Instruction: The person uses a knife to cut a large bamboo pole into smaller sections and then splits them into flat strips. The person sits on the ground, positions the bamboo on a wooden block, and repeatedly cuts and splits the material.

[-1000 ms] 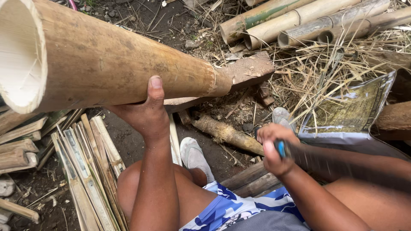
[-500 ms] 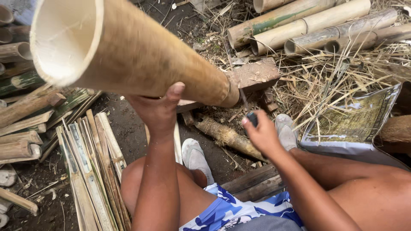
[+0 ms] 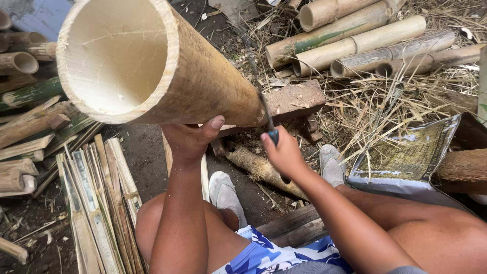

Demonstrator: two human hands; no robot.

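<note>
Seat: the person sits low, knees spread, grey shoes (image 3: 225, 195) on the dirt at 6 o'clock of the work.
Left hand (image 3: 190, 139): fingers closed up under the culm (image 3: 167, 66), thumb pressed on its lower wall, gripping and propping it.
Right hand (image 3: 284, 152): fingers closed round the blue handle of a knife (image 3: 268, 119); the dark blade runs up toward 12 o'clock along the culm's right side.
Culm: a thick, hollow bamboo length, open mouth tilted up toward the camera at 10 o'clock, far end down on the block (image 3: 291, 101) at 3 o'clock.
Blade contact: it seems to lie against the wall near the low end; I cannot tell whether it has bitten in.
Doing it well: my judgement is that the far end should stay seated on the block so the culm cannot roll, and the blade should follow the grain.
Thumb risk: the left thumb sits just beside the blade's line at 9 o'clock of the knife; moving that grip further up the culm looks safer.
Stroke: short, controlled pushes away from the body seem wiser than one long pull toward the legs.
Near ground: split slats (image 3: 94, 203) lie at 8 o'clock, a root piece (image 3: 256, 167) between the shoes.
Right side: a flattened sack (image 3: 411, 157) at 4 o'clock.
Far ground: stacked poles (image 3: 365, 43) on straw at 1 o'clock.
</note>
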